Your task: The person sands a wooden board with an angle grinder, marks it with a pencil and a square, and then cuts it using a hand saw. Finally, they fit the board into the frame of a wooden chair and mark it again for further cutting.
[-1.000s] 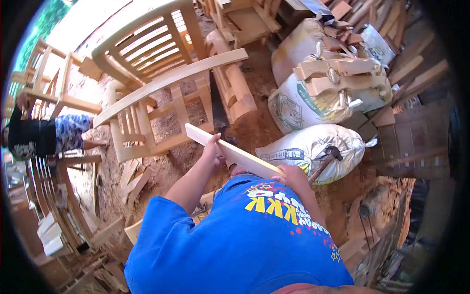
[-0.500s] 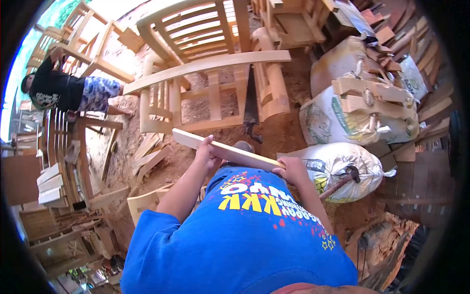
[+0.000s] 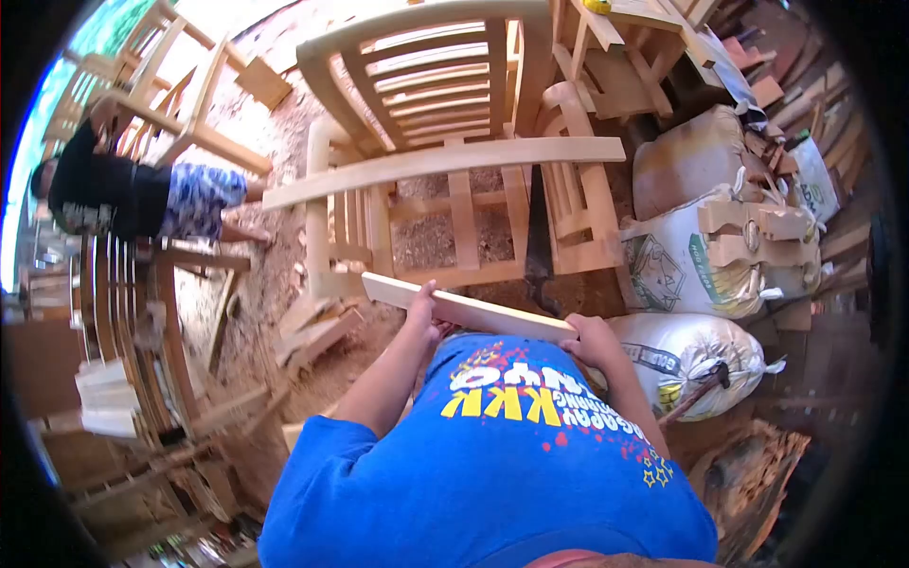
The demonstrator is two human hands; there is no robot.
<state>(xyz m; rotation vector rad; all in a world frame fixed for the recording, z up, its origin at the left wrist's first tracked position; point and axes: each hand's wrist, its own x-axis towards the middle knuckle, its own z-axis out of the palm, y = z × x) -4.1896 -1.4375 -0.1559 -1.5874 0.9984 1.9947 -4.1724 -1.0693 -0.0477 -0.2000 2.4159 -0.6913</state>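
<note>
A pale wooden board [image 3: 492,312] lies across the front of my body, just above the blue shirt. My left hand [image 3: 423,310] is closed around it left of its middle, thumb on top. At the right end, my right hand [image 3: 592,341] grips the board, its fingers partly hidden. Just beyond stands an unfinished wooden chair frame [image 3: 464,275]. A long, slightly curved wooden slat [image 3: 445,168] rests across its arms. A dark, narrow blade that looks like a handsaw [image 3: 539,227] leans against the frame's right side.
White sacks [image 3: 696,360] stand at my right, with a hammer [image 3: 696,390] on the nearest one. Wooden offcuts [image 3: 317,336] lie on the dirt floor. At the left, another person [image 3: 123,199] stands near more chair frames [image 3: 180,114].
My view has shifted, so the chair frame, sacks and board appear farther right and lower. Both hands keep their hold on the board.
</note>
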